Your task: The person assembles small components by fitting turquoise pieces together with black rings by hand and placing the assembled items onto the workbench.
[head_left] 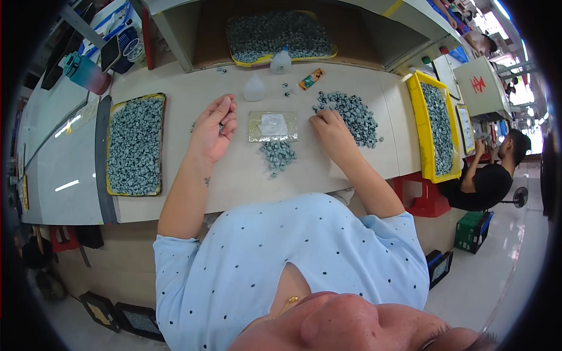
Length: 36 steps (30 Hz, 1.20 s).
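Observation:
My left hand (215, 130) is raised over the table left of a flat yellowish block (254, 134), thumb and fingers curled together. A dark speck shows between its fingers, too small to name. My right hand (332, 130) is at the left edge of a loose pile of small grey-green pieces (358, 120). Its fingertips are pressed together and point down, hiding whatever they hold. On the block lies a white paper with a clear round item (273, 123). A smaller heap of the same pieces (278, 157) spreads at the block's near edge.
Trays full of grey-green pieces stand at the left (136, 146), at the right in yellow (428, 128), and on the back shelf (281, 38). Two small squeeze bottles (254, 89) and an orange-green packet (311, 79) lie beyond the block. Another person (489, 175) sits at the right.

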Motion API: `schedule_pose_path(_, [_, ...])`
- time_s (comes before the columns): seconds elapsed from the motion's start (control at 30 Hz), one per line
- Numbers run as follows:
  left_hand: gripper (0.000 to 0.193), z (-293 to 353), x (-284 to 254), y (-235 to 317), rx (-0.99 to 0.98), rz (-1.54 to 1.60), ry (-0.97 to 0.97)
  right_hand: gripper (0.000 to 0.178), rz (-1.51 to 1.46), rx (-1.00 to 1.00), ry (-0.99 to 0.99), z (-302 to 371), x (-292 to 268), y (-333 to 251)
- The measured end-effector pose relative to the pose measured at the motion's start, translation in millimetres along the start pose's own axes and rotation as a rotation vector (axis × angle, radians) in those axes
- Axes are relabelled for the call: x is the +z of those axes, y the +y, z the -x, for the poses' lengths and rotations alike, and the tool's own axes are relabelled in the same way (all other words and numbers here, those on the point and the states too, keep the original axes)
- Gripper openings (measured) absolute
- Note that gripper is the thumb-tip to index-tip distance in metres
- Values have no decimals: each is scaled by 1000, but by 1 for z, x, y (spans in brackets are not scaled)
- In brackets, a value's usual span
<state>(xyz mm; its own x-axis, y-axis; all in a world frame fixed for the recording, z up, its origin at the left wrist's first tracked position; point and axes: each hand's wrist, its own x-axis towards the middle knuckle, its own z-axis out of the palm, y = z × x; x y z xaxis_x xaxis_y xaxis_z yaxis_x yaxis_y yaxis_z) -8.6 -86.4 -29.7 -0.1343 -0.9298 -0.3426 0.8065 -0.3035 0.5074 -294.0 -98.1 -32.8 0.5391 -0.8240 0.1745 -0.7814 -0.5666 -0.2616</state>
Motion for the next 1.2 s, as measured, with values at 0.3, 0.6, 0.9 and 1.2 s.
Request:
schedule_pose_path(0.3, [21, 5, 5, -2, -68, -5, -39, 29, 61, 5, -10, -10, 3, -5])
schedule_pose_path(0.6, [21, 24, 23, -41, -287, -89, -91, 22, -754, 112, 211, -23, -12, -58])
schedule_pose_path(0.9, [23, 25, 19, -42, -302, -113, -144, 21, -792, 2, 267, -29, 3, -78])
schedule_pose_path(1.2, [19, 23, 7, -44, -220, -183, -108, 21, -665, 28, 315, -30, 16, -82])
